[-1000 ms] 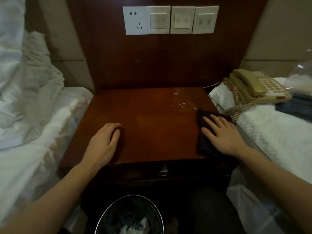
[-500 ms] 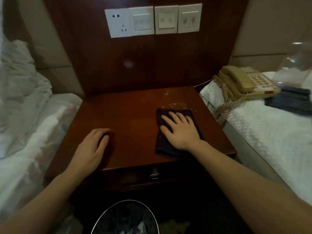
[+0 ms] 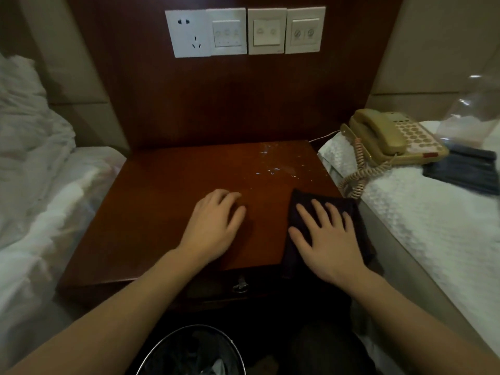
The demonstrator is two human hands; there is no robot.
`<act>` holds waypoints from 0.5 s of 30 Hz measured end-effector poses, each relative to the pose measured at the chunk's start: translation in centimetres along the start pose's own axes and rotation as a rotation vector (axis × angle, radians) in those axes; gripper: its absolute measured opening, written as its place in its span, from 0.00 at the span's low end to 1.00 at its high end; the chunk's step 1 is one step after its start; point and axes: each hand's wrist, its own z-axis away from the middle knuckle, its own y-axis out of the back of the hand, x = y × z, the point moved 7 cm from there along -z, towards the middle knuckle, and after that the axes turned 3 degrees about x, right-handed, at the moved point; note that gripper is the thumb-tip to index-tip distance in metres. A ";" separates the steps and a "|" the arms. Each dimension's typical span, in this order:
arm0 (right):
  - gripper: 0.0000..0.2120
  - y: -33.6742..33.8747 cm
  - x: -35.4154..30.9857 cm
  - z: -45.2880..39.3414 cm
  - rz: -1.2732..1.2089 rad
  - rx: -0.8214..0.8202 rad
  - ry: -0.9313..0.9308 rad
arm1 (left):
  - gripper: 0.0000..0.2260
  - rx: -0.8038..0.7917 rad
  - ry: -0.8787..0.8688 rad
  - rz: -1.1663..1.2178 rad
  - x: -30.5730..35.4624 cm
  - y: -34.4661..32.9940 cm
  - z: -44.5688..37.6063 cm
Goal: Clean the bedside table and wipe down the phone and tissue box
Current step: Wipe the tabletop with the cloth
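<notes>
The brown wooden bedside table (image 3: 167,201) fills the middle of the view. Pale specks and smears (image 3: 273,166) mark its back right part. A dark folded cloth (image 3: 351,212) lies at the table's front right corner. My right hand (image 3: 327,236) presses flat on it with fingers spread. My left hand (image 3: 213,226) rests on the bare wood near the front middle, fingers loosely bent, holding nothing. A beige corded phone (image 3: 392,136) sits on the right bed, its coiled cord (image 3: 357,171) hanging toward the table. No tissue box is in view.
White beds flank the table on the left (image 3: 40,198) and right (image 3: 433,226). A dark flat item (image 3: 465,169) and clear plastic (image 3: 473,112) lie behind the phone. A wall panel holds a socket and switches (image 3: 243,32). A bin (image 3: 194,353) stands below the drawer handle (image 3: 240,285).
My right hand slid the cloth left to the table's middle, then back to the front right corner. My left hand moved right, toward the table's middle.
</notes>
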 end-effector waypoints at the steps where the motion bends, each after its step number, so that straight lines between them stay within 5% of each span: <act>1: 0.40 0.0 -0.5 -0.1 0.002 0.009 0.027 | 0.21 0.014 -0.020 0.002 0.5 -0.4 -1.3; 8: 0.39 -0.3 0.3 -6.5 -0.006 -0.033 0.181 | 0.24 0.086 0.106 -0.022 -2.3 -2.3 -4.8; 15: 0.35 -0.4 2.7 -14.1 0.010 -0.044 0.044 | 0.23 0.064 0.110 0.035 -2.3 -2.6 -5.2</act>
